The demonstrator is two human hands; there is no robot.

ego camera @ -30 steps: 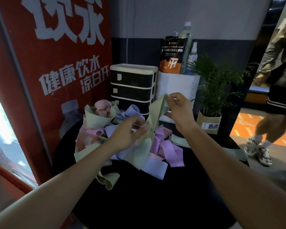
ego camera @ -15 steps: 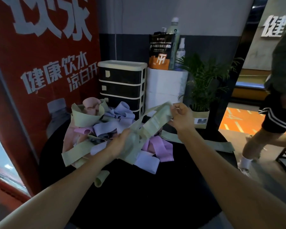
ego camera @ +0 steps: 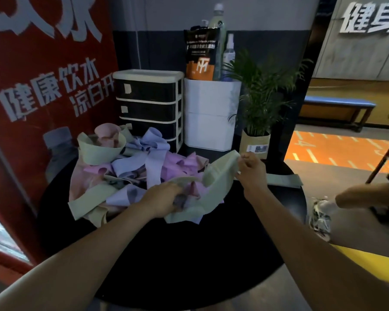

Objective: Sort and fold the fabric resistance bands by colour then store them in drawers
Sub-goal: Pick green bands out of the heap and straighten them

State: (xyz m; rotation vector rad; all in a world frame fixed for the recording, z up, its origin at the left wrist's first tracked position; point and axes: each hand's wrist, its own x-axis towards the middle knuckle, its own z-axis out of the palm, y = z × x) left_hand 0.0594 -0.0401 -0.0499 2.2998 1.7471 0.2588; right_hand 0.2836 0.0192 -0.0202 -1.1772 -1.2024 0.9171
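Note:
A heap of fabric bands (ego camera: 130, 167) in green, lilac, blue and pink lies on the left of a round black table (ego camera: 200, 250). Both my hands hold one pale green band (ego camera: 216, 182) stretched above the heap's right side. My right hand (ego camera: 250, 170) pinches its upper end. My left hand (ego camera: 164, 198) grips its lower end, close over the pile. A black drawer unit with a cream frame (ego camera: 149, 106) stands behind the heap, its drawers pushed in. Another green band (ego camera: 283, 180) lies flat at the table's right edge.
A white bin (ego camera: 211, 117) carrying a pouch and bottles stands beside the drawers. A potted plant (ego camera: 256, 122) is to its right. A red poster wall (ego camera: 43, 86) closes the left side. A person's leg and shoe (ego camera: 321, 216) are near the table's right.
The green band has come down from a raised, upright hold to a lower slant. My left hand has dropped towards the pile, and my right hand moved right. The view shifted right.

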